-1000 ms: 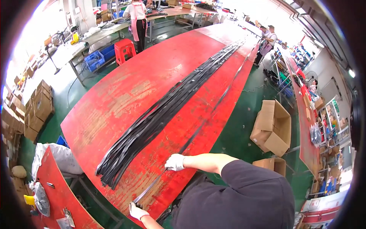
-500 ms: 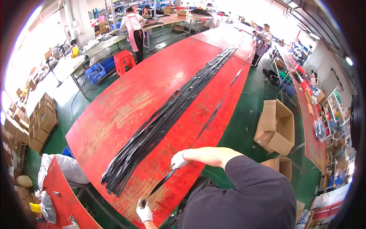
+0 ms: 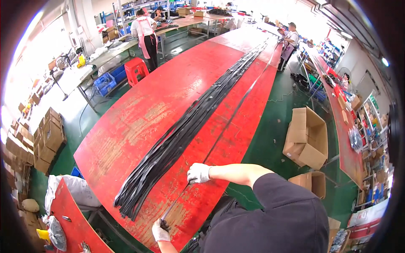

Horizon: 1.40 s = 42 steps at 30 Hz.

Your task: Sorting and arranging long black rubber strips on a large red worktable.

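Note:
A long, narrow black strip [image 3: 230, 119] runs down the right part of the red table to me. My left hand [image 3: 160, 230], in a white glove, is closed on its near end by the table's front edge. Farther up the strip my gloved right hand [image 3: 198, 173] is closed around it. Between my hands the strip looks straight and thin, seen nearly edge-on. To the left of it lies a thick bundle of similar black strips [image 3: 181, 133], stretched lengthwise over the table, its near ends loosely fanned.
The red table [image 3: 122, 122] is long and scuffed. At its far right end stands a co-worker [image 3: 289, 44]; another co-worker [image 3: 146, 38] stands beyond the left edge, near a red stool [image 3: 136, 71]. Open cardboard boxes [image 3: 306, 137] sit on the right-hand floor. A small red panel [image 3: 76, 219] is at lower left.
The strip now lies straighter along the table, where before it looked twisted and slack. My right hand has turned slightly on it; my left hand has shifted slightly.

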Tool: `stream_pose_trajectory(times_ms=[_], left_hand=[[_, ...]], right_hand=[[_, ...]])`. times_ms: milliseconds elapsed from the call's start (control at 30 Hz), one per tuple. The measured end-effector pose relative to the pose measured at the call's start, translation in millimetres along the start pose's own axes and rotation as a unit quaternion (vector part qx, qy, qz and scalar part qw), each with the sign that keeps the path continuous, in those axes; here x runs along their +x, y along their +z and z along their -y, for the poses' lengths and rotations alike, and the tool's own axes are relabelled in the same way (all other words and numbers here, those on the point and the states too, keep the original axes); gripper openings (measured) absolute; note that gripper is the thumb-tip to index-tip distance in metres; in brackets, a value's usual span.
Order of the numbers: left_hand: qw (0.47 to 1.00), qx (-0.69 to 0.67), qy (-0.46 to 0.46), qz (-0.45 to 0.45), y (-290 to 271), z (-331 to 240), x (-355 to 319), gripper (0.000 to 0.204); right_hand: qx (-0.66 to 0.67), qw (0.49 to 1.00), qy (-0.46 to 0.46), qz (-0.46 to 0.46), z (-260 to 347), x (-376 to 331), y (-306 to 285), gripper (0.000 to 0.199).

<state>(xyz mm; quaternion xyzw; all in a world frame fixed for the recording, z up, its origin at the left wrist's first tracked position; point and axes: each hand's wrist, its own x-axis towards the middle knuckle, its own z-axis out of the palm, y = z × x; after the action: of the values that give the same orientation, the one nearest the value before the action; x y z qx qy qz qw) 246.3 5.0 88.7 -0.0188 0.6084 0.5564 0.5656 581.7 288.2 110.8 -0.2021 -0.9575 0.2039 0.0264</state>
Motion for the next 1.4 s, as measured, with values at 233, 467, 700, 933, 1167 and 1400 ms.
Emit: stream_pose_trajectory(times_ms=[233, 467, 700, 933, 1167, 1400], left_hand=[[1.000, -0.017, -0.016, -0.015, 0, 19, 6, 0.012], [0.989, 0.111, 0.065, 0.078, 30, 4, -29, 0.026], [0.965, 0.224, 0.138, -0.014, 11, 5, -13, 0.021], [0.991, 0.078, 0.037, -0.105, -18, 29, 13, 0.021], [0.993, 0.037, 0.009, -0.113, -15, 41, 29, 0.021], [0.938, 0.317, 0.071, -0.120, 30, 0, -12, 0.036]], right_hand=[[0.063, 0.975, 0.120, 0.177, 13, 5, 0, 0.040], [0.096, 0.961, 0.115, 0.232, 3, 5, -13, 0.045], [0.102, 0.935, 0.103, 0.324, 5, 37, 1, 0.047], [0.124, 0.964, 0.071, 0.226, 39, 28, 4, 0.059], [0.019, 0.986, 0.062, 0.152, 41, 9, 46, 0.062], [0.120, 0.957, 0.068, 0.255, 53, 45, 37, 0.032]])
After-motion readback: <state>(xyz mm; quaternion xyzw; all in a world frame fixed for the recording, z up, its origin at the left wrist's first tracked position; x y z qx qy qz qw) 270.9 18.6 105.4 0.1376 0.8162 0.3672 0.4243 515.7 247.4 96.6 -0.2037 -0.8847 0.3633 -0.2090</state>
